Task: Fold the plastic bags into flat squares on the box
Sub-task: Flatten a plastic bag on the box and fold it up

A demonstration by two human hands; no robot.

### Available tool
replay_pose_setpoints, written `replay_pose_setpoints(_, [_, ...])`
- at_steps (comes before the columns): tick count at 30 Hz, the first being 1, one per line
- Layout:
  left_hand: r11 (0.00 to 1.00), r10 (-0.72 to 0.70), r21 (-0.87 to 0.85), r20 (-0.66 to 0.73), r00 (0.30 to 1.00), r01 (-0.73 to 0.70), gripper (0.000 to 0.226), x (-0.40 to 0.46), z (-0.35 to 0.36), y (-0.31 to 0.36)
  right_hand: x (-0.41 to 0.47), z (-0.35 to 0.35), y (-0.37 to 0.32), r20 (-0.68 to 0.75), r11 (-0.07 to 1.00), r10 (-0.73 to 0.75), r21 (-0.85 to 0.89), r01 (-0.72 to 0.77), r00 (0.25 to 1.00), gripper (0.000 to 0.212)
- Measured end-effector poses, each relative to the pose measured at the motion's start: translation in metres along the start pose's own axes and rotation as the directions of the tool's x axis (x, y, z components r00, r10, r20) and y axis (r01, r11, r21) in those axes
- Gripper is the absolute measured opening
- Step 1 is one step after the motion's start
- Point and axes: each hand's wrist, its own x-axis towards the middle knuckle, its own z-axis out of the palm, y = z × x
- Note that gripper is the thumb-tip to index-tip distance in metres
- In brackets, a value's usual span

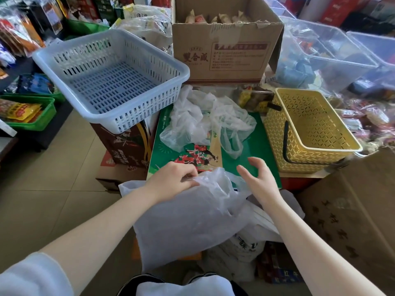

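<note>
Nearest you, the plastic bag (188, 212) hangs off the near edge of the green box (256, 150), most of it draped down toward your lap, with only its top edge reaching the box lid. Its long axis runs from you toward the box, so the bulk of it lies below and behind your grip.

Your left hand (173, 180) pinches the bag's upper edge, fingers curled onto the film right at the box's near edge. Your right hand (258, 178) hovers just beside it, fingers spread and relaxed, holding nothing; it appears to sit just above the bag's right top corner.

That makes the right hand the nearer one for the free corner. You probably need both corners held before drawing the bag up and away from you, flat onto the lid.

Farther on, the crumpled bags (205, 118) lie on the box's far half, between the blue basket (111, 75) and the yellow basket (307, 129), well apart from both hands.
</note>
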Motion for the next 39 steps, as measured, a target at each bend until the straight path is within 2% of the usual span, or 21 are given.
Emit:
replay_pose_setpoints(1, [1.0, -0.009, -0.012, -0.015, 1.0, 0.009, 0.01, -0.002, 0.0, -0.003, 0.002, 0.0, 0.007, 0.051, 0.982, 0.179, 0.054, -0.182, 0.983, 0.059])
replay_pose_setpoints(3, [1.0, -0.015, -0.02, -0.031, 0.999, 0.014, 0.009, -0.005, 0.0, -0.007, 0.005, 0.002, 0.019, 0.294, 0.865, 0.411, 0.175, -0.471, 0.863, 0.063])
replay_pose_setpoints(5, [1.0, -0.011, -0.03, -0.044, 0.999, 0.01, 0.005, -0.007, 0.002, -0.01, 0.004, 0.003, 0.024, 0.555, 0.674, 0.453, 0.299, -0.675, 0.698, 0.055])
replay_pose_setpoints(6, [0.999, -0.006, -0.032, -0.053, 0.999, 0.005, 0.004, -0.008, 0.004, -0.013, 0.002, 0.004, 0.023, 0.635, 0.61, 0.412, 0.34, -0.716, 0.653, 0.045])
replay_pose_setpoints(7, [1.0, 0.002, -0.028, -0.06, 0.998, -0.003, 0.003, -0.009, 0.005, -0.014, 0.002, 0.005, 0.022, 0.676, 0.567, 0.362, 0.387, -0.728, 0.641, 0.034])
replay_pose_setpoints(9, [1.0, 0.021, -0.002, -0.041, 0.999, -0.021, 0.004, -0.011, 0.006, -0.02, 0.004, 0.007, 0.019, 0.674, 0.499, 0.301, 0.492, -0.713, 0.675, 0.021])
replay_pose_setpoints(11, [0.998, 0.018, 0.053, 0.007, 1.0, -0.019, 0.008, -0.014, 0.008, -0.029, 0.01, 0.005, 0.015, 0.612, 0.445, 0.304, 0.587, -0.676, 0.731, 0.012])
replay_pose_setpoints(14, [0.99, -0.027, 0.142, 0.069, 0.997, 0.016, 0.014, -0.016, 0.012, -0.041, 0.019, -0.006, 0.009, 0.531, 0.463, 0.338, 0.626, -0.628, 0.777, 0.011])
replay_pose_setpoints(16, [0.983, -0.034, 0.183, 0.075, 0.997, 0.02, 0.018, -0.016, 0.014, -0.042, 0.02, -0.015, 0.002, 0.539, 0.47, 0.297, 0.636, -0.612, 0.788, 0.018])
replay_pose_setpoints(18, [0.981, 0.0, 0.194, 0.034, 0.999, -0.007, 0.023, -0.016, 0.016, -0.043, 0.019, -0.023, -0.001, 0.571, 0.436, 0.188, 0.681, -0.589, 0.799, 0.032])
replay_pose_setpoints(21, [0.99, 0.025, 0.138, -0.045, 0.999, -0.018, 0.037, -0.019, 0.014, -0.045, 0.017, -0.032, -0.002, 0.561, 0.268, -0.007, 0.799, -0.539, 0.828, 0.064])
replay_pose_setpoints(23, [0.995, 0.038, 0.094, -0.083, 0.996, -0.03, 0.048, -0.021, 0.012, -0.044, 0.015, -0.033, -0.003, 0.517, 0.169, -0.067, 0.849, -0.501, 0.853, 0.064])
replay_pose_setpoints(24, [0.996, 0.044, 0.078, -0.092, 0.995, -0.037, 0.05, -0.021, 0.011, -0.044, 0.013, -0.031, -0.005, 0.497, 0.184, -0.079, 0.859, -0.477, 0.864, 0.055])
replay_pose_setpoints(26, [0.997, 0.055, 0.061, -0.098, 0.994, -0.049, 0.05, -0.021, 0.011, -0.043, 0.01, -0.028, -0.014, 0.46, 0.336, -0.074, 0.847, -0.413, 0.885, 0.034])
replay_pose_setpoints(28, [0.997, 0.06, 0.056, -0.114, 0.992, -0.054, 0.046, -0.021, 0.01, -0.043, 0.01, -0.026, -0.018, 0.367, 0.471, -0.032, 0.826, -0.31, 0.929, 0.026])
replay_pose_setpoints(30, [0.998, 0.058, 0.039, -0.19, 0.98, -0.051, 0.035, -0.023, 0.009, -0.043, 0.012, -0.025, -0.017, 0.243, 0.528, 0.074, 0.813, -0.245, 0.967, 0.021])
replay_pose_setpoints(32, [0.999, 0.039, -0.001, -0.274, 0.961, -0.041, 0.019, -0.023, 0.007, -0.043, 0.011, -0.022, -0.014, 0.175, 0.582, 0.15, 0.78, -0.23, 0.973, 0.012])
replay_pose_setpoints(34, [0.999, 0.015, -0.03, -0.312, 0.95, -0.025, 0.013, -0.024, 0.006, -0.045, 0.01, -0.017, -0.012, 0.11, 0.691, 0.191, 0.691, -0.213, 0.975, 0.008])
replay_pose_setpoints(35, [0.999, 0.011, -0.034, -0.326, 0.945, -0.023, 0.013, -0.025, 0.006, -0.046, 0.01, -0.015, -0.011, 0.078, 0.721, 0.202, 0.663, -0.202, 0.976, 0.011])
replay_pose_setpoints(37, [0.999, -0.026, -0.05, -0.342, 0.939, 0.009, 0.016, -0.027, 0.007, -0.047, 0.011, -0.013, -0.011, 0.041, 0.714, 0.216, 0.675, -0.186, 0.976, 0.014])
replay_pose_setpoints(39, [0.991, -0.119, -0.089, -0.31, 0.943, 0.096, 0.021, -0.029, 0.007, -0.046, 0.013, -0.013, -0.012, 0.034, 0.701, 0.197, 0.694, -0.165, 0.98, 0.014])
